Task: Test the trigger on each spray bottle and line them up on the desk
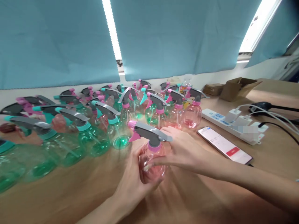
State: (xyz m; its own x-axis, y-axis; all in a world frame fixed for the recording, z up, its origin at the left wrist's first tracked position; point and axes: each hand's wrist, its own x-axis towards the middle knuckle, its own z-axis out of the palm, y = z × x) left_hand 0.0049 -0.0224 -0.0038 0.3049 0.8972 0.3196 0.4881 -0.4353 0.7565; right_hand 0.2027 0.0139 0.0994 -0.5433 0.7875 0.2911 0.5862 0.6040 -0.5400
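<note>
A clear pink spray bottle (153, 172) with a grey trigger head and pink nozzle stands upright in front of me, between both hands. My left hand (137, 177) curves around its left and lower side, thumb across the front. From the right, my right hand (174, 149) wraps the body just under the pink collar, its thumb lying over the front; its other fingers are partly hidden behind the bottle. Right behind it are more pink spray bottles, one of them (178, 115) close to my right hand. A green spray bottle (118, 133) is to the left.
Rows of green and pink spray bottles fill the left and back of the brown table (93, 199). On the right lie a phone (223, 144) and a white power strip (233, 126) with plugs and cables. An opened cardboard box (235, 88) sits at the back right.
</note>
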